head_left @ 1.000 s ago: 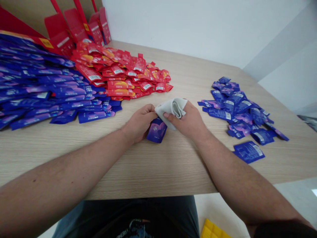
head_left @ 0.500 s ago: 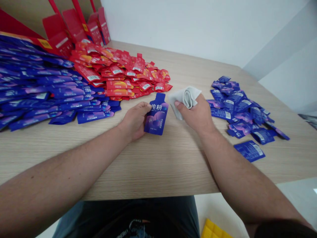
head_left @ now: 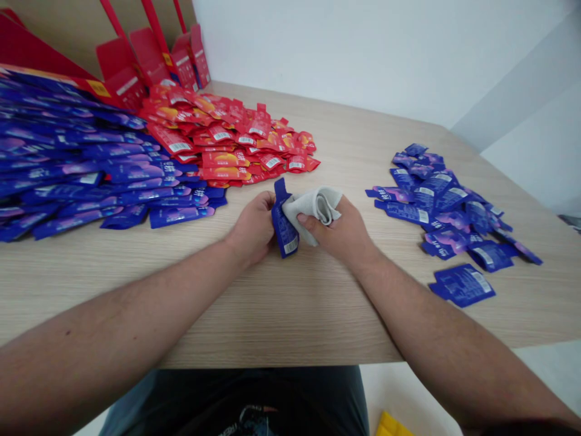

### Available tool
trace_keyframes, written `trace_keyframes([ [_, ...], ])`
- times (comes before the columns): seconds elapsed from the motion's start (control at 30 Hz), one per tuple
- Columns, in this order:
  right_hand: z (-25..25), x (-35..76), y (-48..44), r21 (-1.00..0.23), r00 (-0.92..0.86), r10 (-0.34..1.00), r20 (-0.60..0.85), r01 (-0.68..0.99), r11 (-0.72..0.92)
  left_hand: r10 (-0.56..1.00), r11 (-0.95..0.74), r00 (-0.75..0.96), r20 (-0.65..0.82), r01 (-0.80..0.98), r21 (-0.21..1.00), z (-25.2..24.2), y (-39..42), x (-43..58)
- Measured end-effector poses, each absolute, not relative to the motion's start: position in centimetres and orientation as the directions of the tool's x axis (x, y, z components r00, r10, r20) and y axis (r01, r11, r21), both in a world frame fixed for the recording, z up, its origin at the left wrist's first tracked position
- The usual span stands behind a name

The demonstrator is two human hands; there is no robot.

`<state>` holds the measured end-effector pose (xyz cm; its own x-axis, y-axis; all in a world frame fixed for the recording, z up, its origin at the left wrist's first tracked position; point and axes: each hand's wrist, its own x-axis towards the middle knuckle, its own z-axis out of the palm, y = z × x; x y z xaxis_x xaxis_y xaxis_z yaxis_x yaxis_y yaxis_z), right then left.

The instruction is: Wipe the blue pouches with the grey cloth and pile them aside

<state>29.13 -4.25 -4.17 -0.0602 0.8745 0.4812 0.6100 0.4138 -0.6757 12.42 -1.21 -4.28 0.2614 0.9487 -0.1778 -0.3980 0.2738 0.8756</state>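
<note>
A blue spouted pouch (head_left: 285, 229) is pinched at its left edge by my left hand (head_left: 254, 229), its barcode side turned towards me and its narrow neck pointing up. My right hand (head_left: 342, 227) grips a folded white cloth (head_left: 313, 206), and the cloth touches the pouch's right side. Both hands are over the middle of the table (head_left: 290, 315), close together. The fingertips of my left hand are partly hidden behind the pouch.
On the left lies a large heap of blue pouches (head_left: 91, 175), with a heap of red pouches (head_left: 231, 136) behind it. Red cardboard boxes (head_left: 149, 57) stand at the back left. A looser group of blue pouches (head_left: 438, 194) lies on the right. Something yellow (head_left: 391, 425) is below the table edge.
The pouch has been turned from its printed front to its barcode side. My right hand has moved left and down, bringing the cloth against the pouch. The view has shifted slightly.
</note>
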Motion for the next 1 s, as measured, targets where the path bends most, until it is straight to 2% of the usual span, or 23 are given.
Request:
trace_keyframes([
  [0.13, -4.2, 29.4, -3.9, -0.645, 0.009, 0.865, 0.502, 0.670, 0.367, 0.955, 0.272, 0.234, -0.185, -0.434, 0.859, -4.0, -1.4, 12.4],
  [0.27, -4.2, 29.6, -3.5, -0.629, 0.090, 0.867, 0.490, 0.725, 0.280, 0.947, 0.274, 0.287, -0.145, -0.485, 0.830, -3.7, -1.7, 12.1],
  [0.4, -4.0, 29.6, -3.6, -0.625, 0.103, 0.872, 0.479, 0.737, 0.257, 0.958, 0.196, 0.270, -0.095, -0.378, 0.905, -4.1, -1.6, 12.1],
  [0.53, -3.6, 30.0, -3.7, -0.555, -0.060, 0.860, 0.507, 0.741, 0.379, 0.964, 0.144, 0.260, -0.062, -0.312, 0.939, -4.6, -1.4, 12.1],
  [0.67, -3.0, 30.8, -3.4, -0.551, 0.026, 0.844, 0.536, 0.768, 0.326, 0.931, 0.081, 0.364, 0.019, -0.257, 0.963, -4.6, -1.5, 11.7],
  [0.8, -2.5, 30.9, -3.4, -0.564, -0.077, 0.856, 0.511, 0.721, 0.401, 0.904, -0.035, 0.419, 0.087, -0.131, 0.991, -4.6, -1.5, 11.1],
  [0.87, -2.4, 30.9, -3.5, -0.576, -0.035, 0.860, 0.509, 0.729, 0.371, 0.887, -0.087, 0.448, 0.116, -0.085, 0.993, -4.5, -1.4, 10.9],
  [0.93, -2.5, 31.0, -3.5, -0.593, 0.008, 0.868, 0.496, 0.734, 0.332, 0.871, -0.112, 0.475, 0.127, -0.060, 0.992, -4.4, -1.3, 10.8],
  [1.0, -2.6, 31.0, -3.4, -0.584, -0.021, 0.872, 0.489, 0.734, 0.346, 0.870, -0.098, 0.483, 0.100, -0.030, 0.995, -4.3, -1.4, 10.8],
])
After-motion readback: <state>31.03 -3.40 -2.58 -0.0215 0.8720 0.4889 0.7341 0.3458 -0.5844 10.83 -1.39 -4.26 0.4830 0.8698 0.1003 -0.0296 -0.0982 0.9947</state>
